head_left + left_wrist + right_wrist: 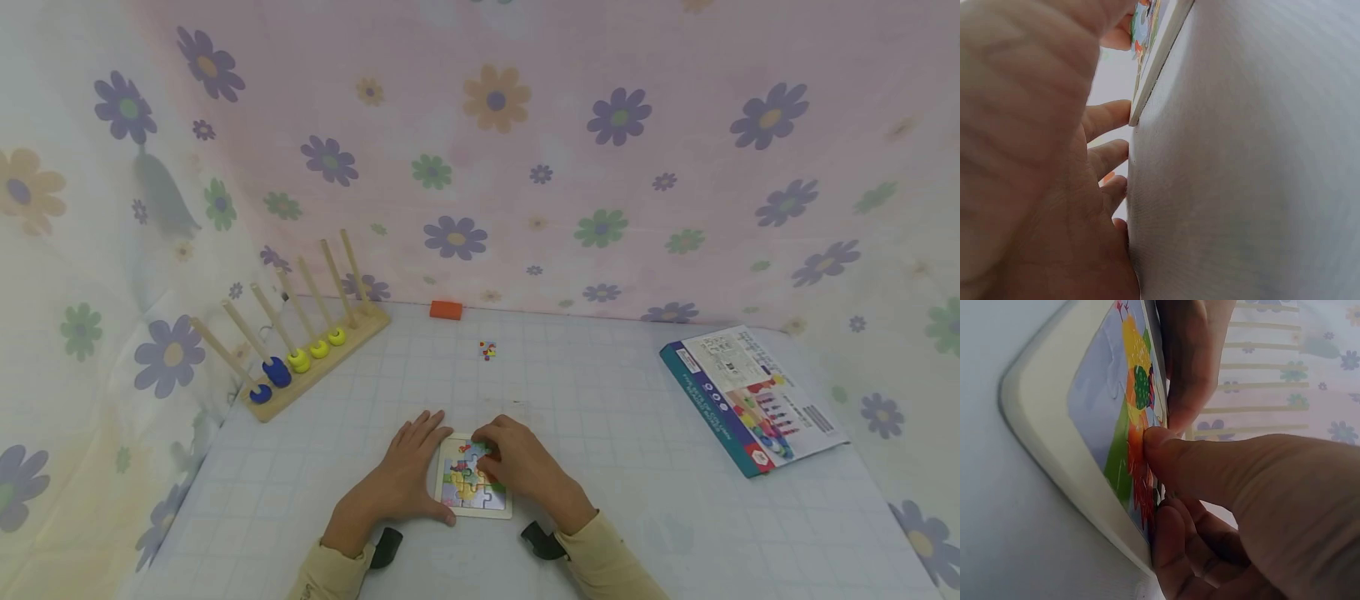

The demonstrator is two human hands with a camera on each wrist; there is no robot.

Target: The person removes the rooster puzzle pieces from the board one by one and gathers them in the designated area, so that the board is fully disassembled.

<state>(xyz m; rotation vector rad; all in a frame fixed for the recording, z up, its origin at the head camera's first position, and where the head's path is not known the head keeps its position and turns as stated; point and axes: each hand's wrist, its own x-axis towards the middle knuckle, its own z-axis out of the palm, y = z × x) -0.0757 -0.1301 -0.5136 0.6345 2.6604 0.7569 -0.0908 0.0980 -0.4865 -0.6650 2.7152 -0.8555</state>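
Observation:
A small jigsaw puzzle (472, 492) in a pale frame lies flat on the table, its picture showing a colourful bird in the right wrist view. My left hand (405, 471) rests along its left side with the fingers stretched out; the thumb is at the lower left corner and the fingertips at the upper left. Over the puzzle's upper right part, my right hand (517, 458) bends its fingers. Thumb and fingers pinch a puzzle piece (1137, 464) close at the picture's surface, largely covered by them. A loose puzzle piece (488, 350) lies farther back on the table.
At the back left stands a wooden peg rack (315, 377) with blue and yellow beads on its rods. An orange block (446, 310) sits near the back curtain. A box (750, 400) with a printed cover lies at the right. Flowered cloth surrounds the table.

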